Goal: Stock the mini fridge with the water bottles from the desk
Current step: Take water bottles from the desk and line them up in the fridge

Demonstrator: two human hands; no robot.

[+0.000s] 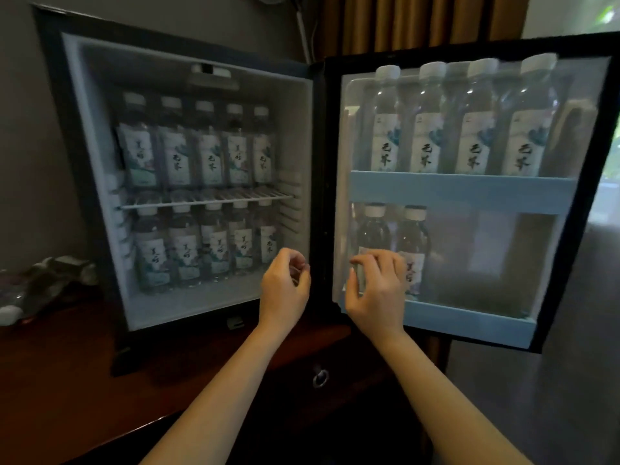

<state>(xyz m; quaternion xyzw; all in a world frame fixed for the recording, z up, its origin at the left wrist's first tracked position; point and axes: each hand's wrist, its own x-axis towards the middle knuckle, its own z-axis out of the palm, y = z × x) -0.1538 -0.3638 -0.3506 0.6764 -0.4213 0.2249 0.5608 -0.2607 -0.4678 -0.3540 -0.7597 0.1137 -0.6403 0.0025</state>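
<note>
The mini fridge (302, 135) stands open on the desk (67, 380). Several water bottles fill its upper rack (208, 152) and its floor (214, 243). The open door (469, 193) carries several bottles on its top shelf (473, 125) and two bottles (414, 236) at the left of its bottom shelf. My left hand (285, 290) hovers in front of the fridge's lower right corner, fingers loosely curled, holding nothing. My right hand (377, 290) is in front of the two lower door bottles, fingers relaxed and spread, gripping nothing.
Crumpled plastic wrap (47, 280) and a lying bottle with a white cap (10, 313) sit on the desk left of the fridge. A drawer with a ring pull (320, 379) is below. The right part of the lower door shelf (486, 317) holds nothing.
</note>
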